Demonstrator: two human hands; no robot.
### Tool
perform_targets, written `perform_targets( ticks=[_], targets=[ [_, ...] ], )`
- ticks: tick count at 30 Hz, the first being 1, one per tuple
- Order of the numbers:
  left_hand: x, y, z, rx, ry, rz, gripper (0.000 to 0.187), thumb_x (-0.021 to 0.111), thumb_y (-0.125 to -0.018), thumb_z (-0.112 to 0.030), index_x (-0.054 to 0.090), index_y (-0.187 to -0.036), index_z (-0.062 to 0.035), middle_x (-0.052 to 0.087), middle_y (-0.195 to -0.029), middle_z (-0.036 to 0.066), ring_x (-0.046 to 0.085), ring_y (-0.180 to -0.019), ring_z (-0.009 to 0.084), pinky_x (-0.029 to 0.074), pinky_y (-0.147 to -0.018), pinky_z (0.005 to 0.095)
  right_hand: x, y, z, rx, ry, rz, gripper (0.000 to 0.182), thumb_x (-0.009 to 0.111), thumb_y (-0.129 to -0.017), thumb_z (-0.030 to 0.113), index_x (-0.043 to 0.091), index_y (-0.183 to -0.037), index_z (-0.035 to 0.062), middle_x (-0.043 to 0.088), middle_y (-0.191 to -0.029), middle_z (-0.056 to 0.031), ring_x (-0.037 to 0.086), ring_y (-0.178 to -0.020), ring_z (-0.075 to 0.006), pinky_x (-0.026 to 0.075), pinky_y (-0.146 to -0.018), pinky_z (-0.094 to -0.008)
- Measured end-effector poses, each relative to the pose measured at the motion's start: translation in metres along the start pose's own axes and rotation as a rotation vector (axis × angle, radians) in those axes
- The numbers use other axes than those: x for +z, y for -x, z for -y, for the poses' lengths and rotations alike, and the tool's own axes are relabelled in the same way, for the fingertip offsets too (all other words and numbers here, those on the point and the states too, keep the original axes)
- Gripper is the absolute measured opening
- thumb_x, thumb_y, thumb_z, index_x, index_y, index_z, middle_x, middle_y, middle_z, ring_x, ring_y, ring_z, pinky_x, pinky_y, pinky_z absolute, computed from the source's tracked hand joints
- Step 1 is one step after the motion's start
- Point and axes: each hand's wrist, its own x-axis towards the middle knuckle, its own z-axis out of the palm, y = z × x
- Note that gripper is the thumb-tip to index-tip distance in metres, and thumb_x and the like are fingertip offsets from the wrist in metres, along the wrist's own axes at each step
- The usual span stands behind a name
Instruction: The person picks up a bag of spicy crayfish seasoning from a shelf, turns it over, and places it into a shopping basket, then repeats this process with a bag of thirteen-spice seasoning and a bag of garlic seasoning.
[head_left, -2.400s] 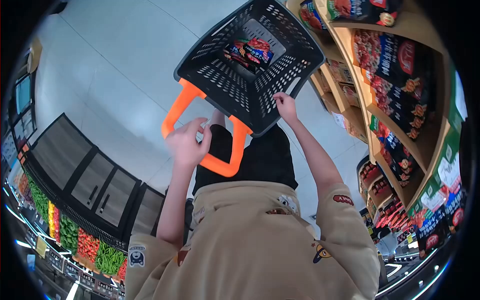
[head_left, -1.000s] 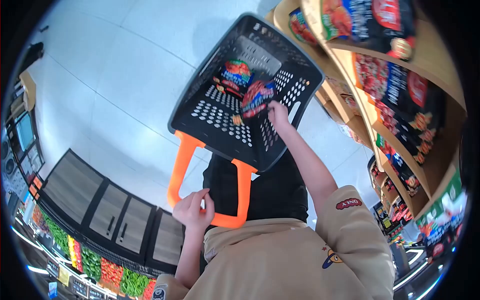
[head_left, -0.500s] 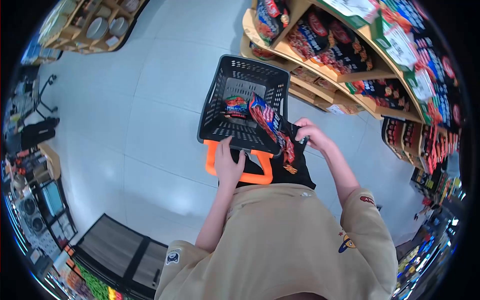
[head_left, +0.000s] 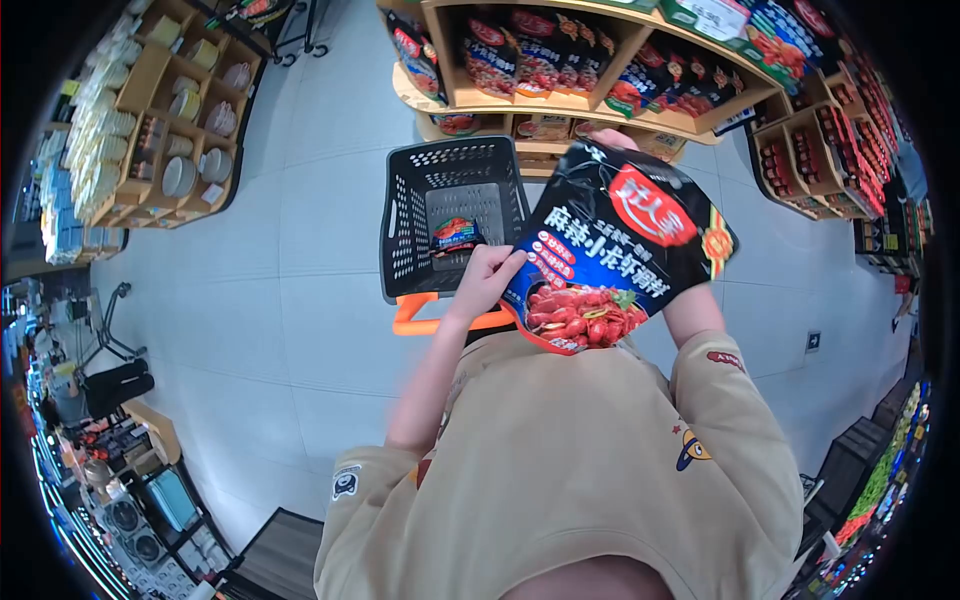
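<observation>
A large black and blue seasoning packet (head_left: pixel 590 245), printed with red crayfish and a red oval logo, is held tilted in front of my body. My left hand (head_left: pixel 487 280) is closed on the packet's lower left edge. Behind the packet, my right hand (head_left: pixel 612 139) supports it; only a bit shows above the top edge, and most of its fingers are hidden. To the left and partly beneath the packet is a black perforated shopping basket (head_left: pixel 400 215) with an orange handle (head_left: pixel 415 318). A smaller packet (head_left: pixel 456 235) lies inside the basket.
Ahead, a wooden shelf (head_left: pixel 450 98) holds similar packets. Another wooden display (head_left: pixel 150 205) with bowls stands at the far left. Jars fill a shelf (head_left: pixel 800 165) on the right. A dark mesh-sided unit (head_left: pixel 275 560) is at the lower left. Pale tiled floor (head_left: pixel 300 240) surrounds me.
The large packet has come up out of the basket, and its printed front now faces me. My left hand has moved from the basket's rim to the packet. The view has turned.
</observation>
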Motion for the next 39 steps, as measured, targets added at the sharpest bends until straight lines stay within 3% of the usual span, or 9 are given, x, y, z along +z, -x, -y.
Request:
perform_targets(
  ticks=[1,2,7,11,14,17,20,23,39],
  targets=[
    [0.021,0.002,0.0,-0.016,0.063,-0.149,0.031,0.048,-0.086,-0.017,0.047,-0.064,0.0045,0.046,-0.052,0.002,0.036,-0.05,0.0025,0.03,-0.044,0.0228,0.004,0.002,0.017,0.185,0.118,-0.041,0.041,0.042,-0.087,0.031,0.044,-0.115,0.0025,0.052,-0.112,-0.0128,0.054,-0.097,-0.0211,0.044,-0.085,-0.0326],
    [0.037,0.002,0.004,-0.014,0.054,-0.138,0.031,0.048,-0.086,-0.017,0.047,-0.064,0.0045,0.046,-0.052,0.002,0.036,-0.05,0.0025,0.03,-0.044,0.0228,-0.01,0.009,0.009,0.223,0.082,-0.068,0.042,0.041,-0.087,0.033,0.043,-0.116,0.0024,0.051,-0.113,-0.0131,0.053,-0.098,-0.0215,0.043,-0.086,-0.0333],
    [0.089,-0.007,0.012,-0.016,0.032,-0.486,0.034,0.043,-0.089,-0.019,0.042,-0.062,0.0024,0.041,-0.05,0.001,0.033,-0.051,0.004,0.029,-0.045,0.0239,-0.091,0.05,-0.051,0.302,-0.702,-0.047,0.05,0.037,-0.087,0.04,0.039,-0.119,0.0017,0.047,-0.118,-0.0144,0.048,-0.106,-0.0239,0.038,-0.092,-0.0367],
    [0.108,-0.021,0.0,-0.062,0.112,-0.605,0.035,0.041,-0.09,-0.021,0.044,-0.063,-0.0001,0.043,-0.054,-0.003,0.032,-0.053,0.0024,0.028,-0.046,0.0217,-0.118,0.096,-0.041,0.487,-0.901,0.004,0.063,0.032,-0.086,0.049,0.029,-0.127,0.0023,0.038,-0.127,-0.0153,0.037,-0.117,-0.0269,0.028,-0.099,-0.0437],
    [0.128,-0.028,-0.01,-0.047,0.146,-0.641,0.034,0.041,-0.09,-0.022,0.045,-0.062,-0.0038,0.043,-0.057,-0.006,0.031,-0.053,0.0007,0.027,-0.046,0.0201,-0.126,0.125,-0.03,0.481,-0.817,-0.007,0.062,0.03,-0.086,0.049,0.026,-0.129,0.0045,0.034,-0.13,-0.014,0.034,-0.119,-0.0289,0.028,-0.098,-0.0448],
    [0.149,-0.037,-0.003,-0.026,0.204,-0.658,0.032,0.042,-0.09,-0.023,0.048,-0.064,-0.0059,0.045,-0.059,-0.007,0.032,-0.052,-0.0004,0.026,-0.046,0.0185,-0.137,0.139,-0.018,0.472,-0.169,0.069,0.049,0.054,-0.083,0.022,0.033,-0.123,0.0041,0.045,-0.119,-0.0096,0.048,-0.106,-0.0205,0.04,-0.088,-0.0374],
    [0.163,-0.041,-0.007,-0.07,0.237,-0.683,0.034,0.041,-0.091,-0.022,0.045,-0.063,-0.0024,0.043,-0.059,-0.006,0.032,-0.055,0.001,0.027,-0.048,0.0193,-0.146,0.141,-0.013,0.476,0.01,-0.026,0.048,0.062,-0.077,0.012,0.038,-0.118,0.0028,0.051,-0.109,-0.0056,0.052,-0.096,-0.0143,0.043,-0.082,-0.0304],
    [0.171,-0.043,-0.008,-0.081,0.261,-0.709,0.034,0.041,-0.09,-0.022,0.045,-0.063,-0.0026,0.043,-0.059,-0.006,0.031,-0.055,0.0008,0.027,-0.048,0.0192,-0.145,0.144,0.003,0.393,0.178,-0.027,0.047,0.064,-0.075,0.014,0.042,-0.114,0.001,0.054,-0.104,-0.0051,0.053,-0.093,-0.0121,0.043,-0.081,-0.0274],
    [0.185,-0.054,-0.027,-0.083,0.184,-0.604,0.036,0.041,-0.091,-0.025,0.048,-0.065,-0.0012,0.047,-0.059,-0.006,0.033,-0.052,-0.0002,0.027,-0.046,0.0183,-0.162,0.159,-0.008,0.271,0.052,-0.14,0.049,0.066,-0.072,0.012,0.042,-0.114,0.0004,0.053,-0.105,-0.0056,0.052,-0.094,-0.0117,0.042,-0.081,-0.0268]
  ],
)
